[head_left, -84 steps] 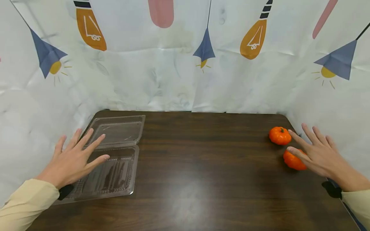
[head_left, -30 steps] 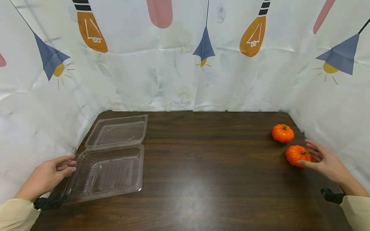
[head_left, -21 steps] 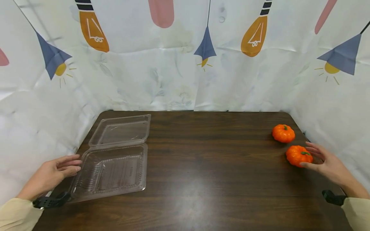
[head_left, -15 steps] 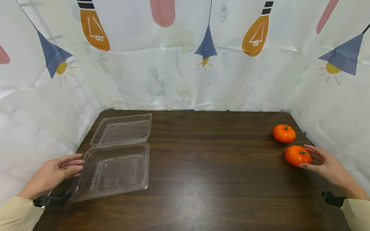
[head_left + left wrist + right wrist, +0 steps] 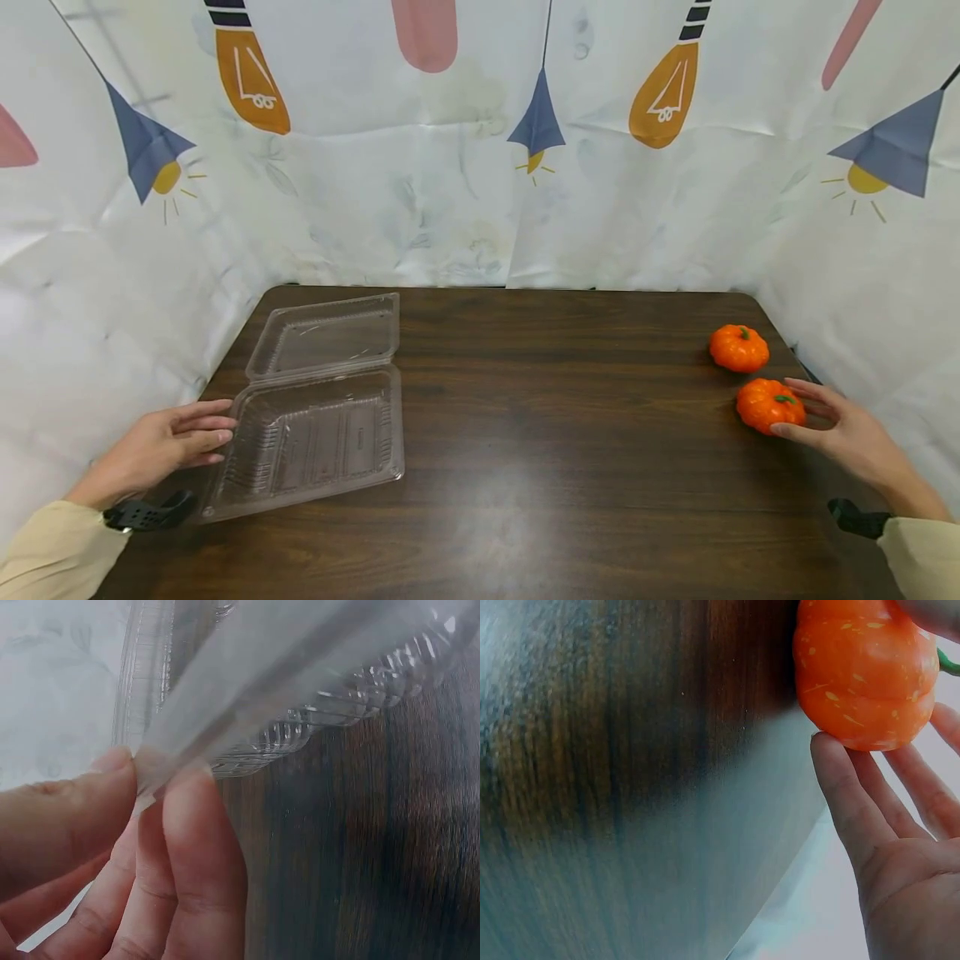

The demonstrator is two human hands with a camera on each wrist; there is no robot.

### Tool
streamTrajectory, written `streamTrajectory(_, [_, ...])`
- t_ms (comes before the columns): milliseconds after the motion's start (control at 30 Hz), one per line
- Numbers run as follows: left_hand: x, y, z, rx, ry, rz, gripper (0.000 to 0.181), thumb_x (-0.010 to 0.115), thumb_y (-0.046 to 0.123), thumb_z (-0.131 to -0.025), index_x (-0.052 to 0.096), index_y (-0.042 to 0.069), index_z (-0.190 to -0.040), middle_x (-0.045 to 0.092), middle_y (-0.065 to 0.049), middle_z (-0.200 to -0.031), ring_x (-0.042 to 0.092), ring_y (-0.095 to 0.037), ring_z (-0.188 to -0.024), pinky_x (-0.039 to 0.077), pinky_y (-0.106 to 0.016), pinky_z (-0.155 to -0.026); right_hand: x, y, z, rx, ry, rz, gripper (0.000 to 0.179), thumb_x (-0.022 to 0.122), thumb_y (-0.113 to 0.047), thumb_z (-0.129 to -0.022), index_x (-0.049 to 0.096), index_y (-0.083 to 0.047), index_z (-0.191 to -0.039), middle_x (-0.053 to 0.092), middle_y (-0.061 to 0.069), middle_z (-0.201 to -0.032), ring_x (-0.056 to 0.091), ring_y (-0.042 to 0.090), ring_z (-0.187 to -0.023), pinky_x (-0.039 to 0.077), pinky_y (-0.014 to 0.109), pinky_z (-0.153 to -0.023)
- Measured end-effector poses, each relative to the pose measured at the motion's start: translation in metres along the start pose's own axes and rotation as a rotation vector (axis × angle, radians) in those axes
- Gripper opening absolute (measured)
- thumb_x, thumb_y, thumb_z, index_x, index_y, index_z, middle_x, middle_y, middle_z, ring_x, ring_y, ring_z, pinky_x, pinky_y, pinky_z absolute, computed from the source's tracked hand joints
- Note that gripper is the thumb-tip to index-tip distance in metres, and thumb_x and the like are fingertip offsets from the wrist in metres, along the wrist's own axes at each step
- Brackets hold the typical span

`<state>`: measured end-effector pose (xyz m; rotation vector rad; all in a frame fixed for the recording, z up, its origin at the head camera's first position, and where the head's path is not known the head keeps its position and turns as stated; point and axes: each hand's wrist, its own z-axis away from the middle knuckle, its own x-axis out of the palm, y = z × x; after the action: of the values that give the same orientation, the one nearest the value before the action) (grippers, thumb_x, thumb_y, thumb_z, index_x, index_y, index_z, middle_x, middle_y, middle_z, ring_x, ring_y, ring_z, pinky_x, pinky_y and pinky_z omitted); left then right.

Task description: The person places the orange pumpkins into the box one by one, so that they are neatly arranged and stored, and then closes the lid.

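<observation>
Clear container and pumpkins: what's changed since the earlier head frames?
Left hand, spread earlier, now pinches the left edge of the clear container, which has slid right. Right hand, spread earlier, now has thumb and fingers around the nearer pumpkin; at most, that shifted slightly left. Unchanged: the farther pumpkin; the container lies open.
</observation>
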<state>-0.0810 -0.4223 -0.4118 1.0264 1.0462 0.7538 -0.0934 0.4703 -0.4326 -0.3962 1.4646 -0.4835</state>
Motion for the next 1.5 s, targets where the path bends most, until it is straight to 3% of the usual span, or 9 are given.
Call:
streamTrajectory(67, [0.001, -0.001, -0.001, 0.019, -0.026, 0.062, 0.061, 0.050, -0.014, -0.101, 0.058, 0.042, -0.125, 0.073, 0.022, -0.114, 0.072, 0.003, -0.100, 0.065, -0.025, -0.077, 0.000, -0.001, 0.000, 0.012, -0.004, 0.006, 0.086, 0.080, -0.047, -0.089, 0.043, -0.008, -0.156, 0.046, -0.011, -0.155, 0.027, -0.037, -0.094, 0.038, 0.012, -0.072])
streamTrajectory(233, [0.005, 0.000, -0.003, 0.006, -0.034, 0.121, 0.060, 0.050, -0.011, -0.102, 0.059, 0.043, -0.126, 0.074, 0.020, -0.115, 0.073, 0.001, -0.101, 0.065, -0.025, -0.077, -0.001, -0.004, 0.001, 0.030, -0.018, 0.010, 0.085, 0.079, -0.049, -0.089, 0.044, -0.009, -0.155, 0.047, 0.031, -0.155, 0.027, -0.037, -0.093, 0.037, 0.017, -0.073])
streamTrajectory(300, [0.008, 0.000, -0.004, -0.004, -0.028, 0.133, 0.058, 0.051, -0.010, -0.103, 0.059, 0.043, -0.126, 0.074, 0.020, -0.115, 0.073, 0.002, -0.101, 0.065, -0.025, -0.078, -0.001, -0.005, 0.001, 0.033, -0.017, 0.008, 0.084, 0.079, -0.049, -0.089, 0.045, -0.008, -0.155, 0.047, 0.035, -0.151, 0.027, -0.037, -0.092, 0.036, 0.016, -0.072])
streamTrajectory(433, [0.014, 0.000, -0.007, -0.008, -0.024, 0.173, 0.056, 0.051, -0.009, -0.103, 0.058, 0.040, -0.129, 0.072, 0.021, -0.120, 0.072, 0.001, -0.104, 0.065, -0.026, -0.080, -0.002, -0.007, 0.002, 0.044, -0.021, 0.003, 0.083, 0.079, -0.049, -0.089, 0.046, -0.008, -0.154, 0.049, 0.036, -0.150, 0.027, -0.037, -0.092, 0.037, 0.020, -0.074])
streamTrajectory(700, [0.026, -0.002, -0.009, 0.007, 0.026, 0.189, 0.055, 0.053, -0.008, -0.102, 0.054, 0.033, -0.139, 0.067, 0.022, -0.124, 0.072, -0.002, -0.106, 0.065, -0.027, -0.082, -0.004, -0.016, 0.002, 0.045, -0.051, 0.000, 0.086, 0.076, -0.052, -0.090, 0.042, -0.010, -0.157, 0.048, 0.034, -0.152, 0.026, -0.034, -0.094, 0.049, 0.045, -0.083])
streamTrajectory(867, [0.029, 0.000, -0.011, -0.028, 0.037, 0.140, 0.055, 0.055, -0.002, -0.103, 0.047, 0.024, -0.151, 0.065, 0.021, -0.123, 0.072, -0.002, -0.106, 0.065, -0.028, -0.085, -0.004, -0.023, 0.002, 0.034, -0.048, -0.004, 0.085, 0.077, -0.053, -0.090, 0.044, -0.011, -0.156, 0.048, 0.033, -0.153, 0.026, -0.034, -0.095, 0.051, 0.040, -0.082])
streamTrajectory(1033, [0.032, 0.004, -0.017, -0.063, 0.033, 0.066, 0.060, 0.057, 0.003, -0.104, 0.035, 0.009, -0.160, 0.061, 0.026, -0.124, 0.069, 0.003, -0.108, 0.064, -0.025, -0.085, -0.003, -0.031, 0.001, 0.023, -0.044, -0.014, 0.083, 0.076, -0.053, -0.090, 0.045, -0.013, -0.155, 0.051, 0.031, -0.151, 0.028, -0.034, -0.096, 0.048, 0.024, -0.077])
streamTrajectory(1300, [0.040, 0.007, -0.019, -0.024, -0.006, 0.128, 0.055, 0.056, -0.001, -0.104, 0.045, 0.025, -0.151, 0.063, 0.023, -0.123, 0.071, -0.001, -0.105, 0.065, -0.025, -0.083, 0.004, -0.042, 0.001, -0.014, -0.051, -0.040, 0.082, 0.077, -0.051, -0.090, 0.046, -0.012, -0.155, 0.049, 0.030, -0.153, 0.034, -0.035, -0.096, 0.046, 0.010, -0.073])
streamTrajectory(1500, [0.053, 0.011, -0.022, -0.044, 0.002, 0.094, 0.059, 0.057, 0.004, -0.105, 0.036, 0.010, -0.159, 0.062, 0.024, -0.126, 0.072, -0.002, -0.106, 0.065, -0.026, -0.085, 0.003, -0.053, -0.005, -0.061, -0.016, -0.063, 0.079, 0.078, -0.045, -0.091, 0.046, -0.012, -0.155, 0.047, 0.029, -0.155, 0.036, -0.034, -0.098, 0.048, 0.008, -0.073])
